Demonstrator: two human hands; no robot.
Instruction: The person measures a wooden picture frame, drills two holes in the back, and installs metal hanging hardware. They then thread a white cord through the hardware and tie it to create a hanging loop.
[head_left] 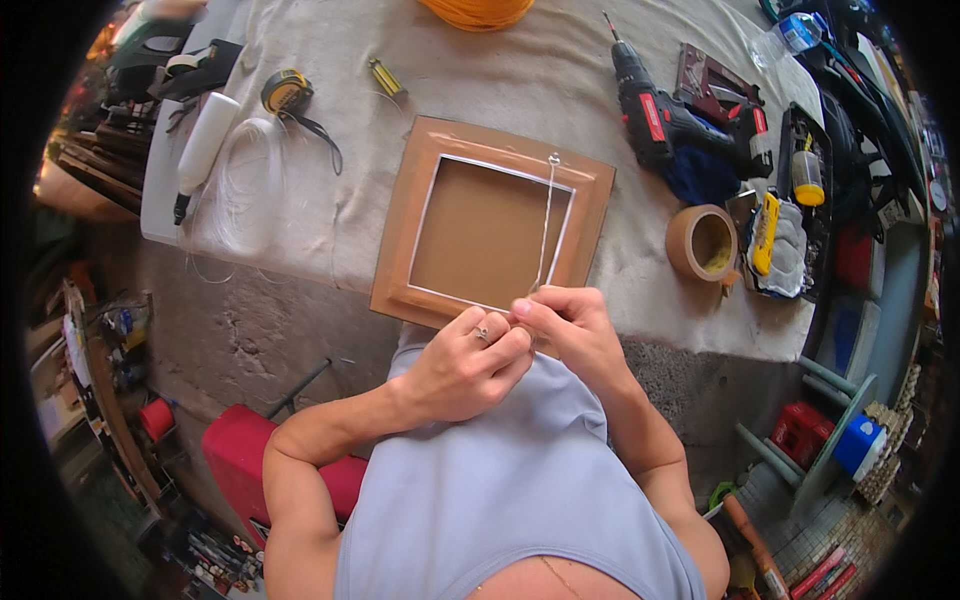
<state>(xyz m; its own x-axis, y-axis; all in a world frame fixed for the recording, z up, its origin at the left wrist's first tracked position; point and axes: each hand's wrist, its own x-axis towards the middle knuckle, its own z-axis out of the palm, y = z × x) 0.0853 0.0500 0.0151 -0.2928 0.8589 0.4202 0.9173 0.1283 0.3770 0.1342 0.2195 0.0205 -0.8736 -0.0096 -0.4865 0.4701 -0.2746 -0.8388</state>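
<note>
A brown picture frame (398, 240) with a pale inner lip lies on the cloth-covered table, close to my body. From a small ring (554, 159) on its upper right side, a thin twisted white cord (547, 225) runs down across the frame to its near edge. My right hand (575, 328) is closed, thumb and forefinger pinching the cord's near end. Pressed close beside it, my left hand (462, 368), with a ring on one finger, is closed too, its fingertips meeting the right ones at the cord. The fingers hide what lies between them.
A cordless drill (655, 125), a staple gun (712, 75), a tape roll (702, 243) and a yellow utility knife (766, 235) lie right. At left are a tape measure (286, 92), a white bottle (208, 143) and coiled clear line (240, 185). A red seat (240, 450) stands below.
</note>
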